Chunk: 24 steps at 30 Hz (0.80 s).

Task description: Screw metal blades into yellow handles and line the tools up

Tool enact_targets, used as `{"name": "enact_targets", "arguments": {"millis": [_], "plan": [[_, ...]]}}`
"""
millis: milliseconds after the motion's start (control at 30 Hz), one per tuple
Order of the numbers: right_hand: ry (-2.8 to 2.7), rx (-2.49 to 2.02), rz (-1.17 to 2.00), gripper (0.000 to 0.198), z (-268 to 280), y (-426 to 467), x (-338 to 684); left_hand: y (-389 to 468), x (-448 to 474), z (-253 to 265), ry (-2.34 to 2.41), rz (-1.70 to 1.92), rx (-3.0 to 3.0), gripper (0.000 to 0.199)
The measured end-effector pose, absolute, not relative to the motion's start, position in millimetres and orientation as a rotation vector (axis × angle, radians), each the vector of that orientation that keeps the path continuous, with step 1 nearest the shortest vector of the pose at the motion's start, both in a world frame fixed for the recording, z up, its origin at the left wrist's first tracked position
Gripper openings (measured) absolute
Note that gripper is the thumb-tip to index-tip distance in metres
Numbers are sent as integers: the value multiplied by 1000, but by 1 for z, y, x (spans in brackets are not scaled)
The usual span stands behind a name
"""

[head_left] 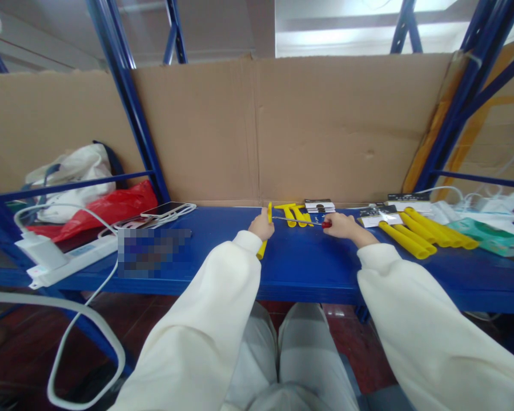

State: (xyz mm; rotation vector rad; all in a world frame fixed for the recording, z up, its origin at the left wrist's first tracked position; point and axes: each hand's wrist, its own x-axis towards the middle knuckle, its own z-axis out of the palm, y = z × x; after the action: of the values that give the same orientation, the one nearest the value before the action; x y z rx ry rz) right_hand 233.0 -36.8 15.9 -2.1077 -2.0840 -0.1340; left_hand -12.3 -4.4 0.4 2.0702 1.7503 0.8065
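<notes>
Well below the left hand [262, 224] and the right hand [341, 225] are the person's grey trousers [306, 354], with a cream sleeve leading up to each hand. Just beyond the trousers, under the fingers, runs the front edge of the blue surface [308, 279]. Well left of the left fingers, a white power strip [79, 260] carries a plug.

The left fingers are clasped around a yellow piece [270, 213]; its thin top stands above them and its lower end sticks out beneath. The right fingers grip the red handle of a screwdriver [300, 220], whose shaft points across to the yellow piece; whether the tip touches it, I cannot tell. Right of the right fingers lie yellow tubes [418, 229] and, beside them, green plastic [492, 237].

Past the gap between the hands, more yellow pieces [299, 216] lie near a stack of cards [319, 206]. Farther left of the left fingers are a phone [165, 209] and a red bag [115, 204]. Behind everything on the surface, beyond both hands, stands tall cardboard [346, 125].
</notes>
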Motion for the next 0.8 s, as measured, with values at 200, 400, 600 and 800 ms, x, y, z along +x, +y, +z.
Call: {"name": "enact_targets", "arguments": {"millis": [200,400,600,800], "plan": [[-2128,-2102,-102,18,17,-40,231,4,-16,-3,1663,933,1887,48],[-2163,-2094,-107,18,17,-40,231,12,-17,-4,1589,1022,1679,51],[-2180,-2059,-103,14,16,-39,232,12,-18,-1,1551,1038,1595,53],[-2192,-2025,-112,11,15,-38,233,12,-19,-1,1545,1076,1574,54]]}}
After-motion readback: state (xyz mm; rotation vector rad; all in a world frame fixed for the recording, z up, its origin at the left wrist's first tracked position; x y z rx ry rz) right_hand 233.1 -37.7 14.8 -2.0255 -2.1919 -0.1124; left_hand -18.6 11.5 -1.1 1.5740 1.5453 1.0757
